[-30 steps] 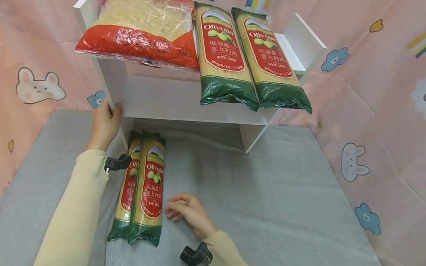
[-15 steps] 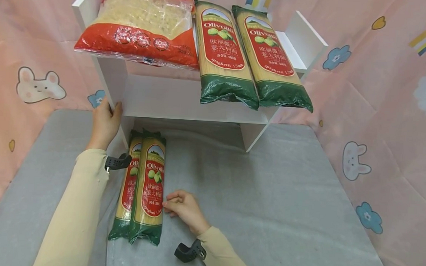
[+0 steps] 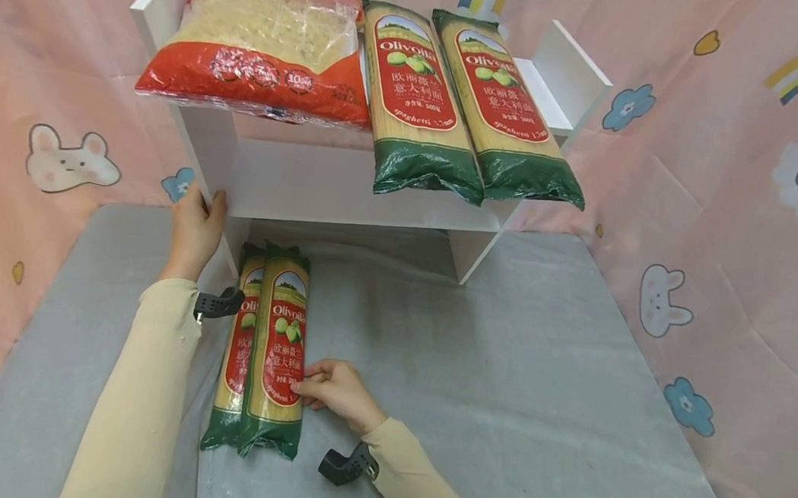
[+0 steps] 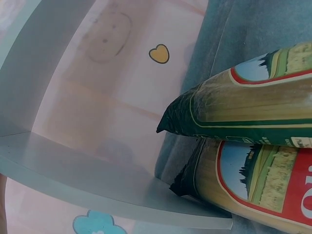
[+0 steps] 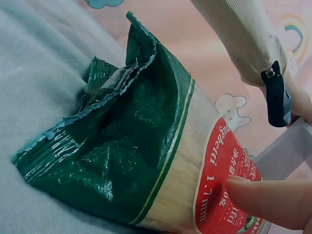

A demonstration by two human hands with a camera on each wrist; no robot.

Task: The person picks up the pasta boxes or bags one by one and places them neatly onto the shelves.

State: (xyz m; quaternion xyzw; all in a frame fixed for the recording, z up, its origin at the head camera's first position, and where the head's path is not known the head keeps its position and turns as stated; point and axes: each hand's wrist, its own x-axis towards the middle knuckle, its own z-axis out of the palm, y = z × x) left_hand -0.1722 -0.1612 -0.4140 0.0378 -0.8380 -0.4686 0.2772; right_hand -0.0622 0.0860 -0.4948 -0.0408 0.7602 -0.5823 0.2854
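Observation:
My left hand (image 3: 194, 229) grips the left side panel of the white shelf unit (image 3: 368, 186). Low on the grey cloth, two bags of spaghetti lie side by side by that panel, the right one overlapping the left spaghetti bag (image 3: 231, 376). My right hand (image 3: 344, 392) holds the right edge of the right spaghetti bag (image 3: 274, 416); the thumb (image 5: 265, 200) lies on its red label and the fingers sit at its side, their tips partly hidden. The left wrist view shows the bags' green top ends near a white panel (image 4: 97, 180).
On the upper shelf lie a red bag of pasta (image 3: 267, 43) and two more spaghetti bags, the middle one (image 3: 421, 106) and the right one (image 3: 517, 111), their ends overhanging the front. Grey cloth (image 3: 501, 377) covers the table. Pink printed curtains (image 3: 736, 224) hang around it.
My right hand has moved left from beside the right spaghetti bag onto its edge, and the thumb now lies on top. The left hand stays on the shelf panel.

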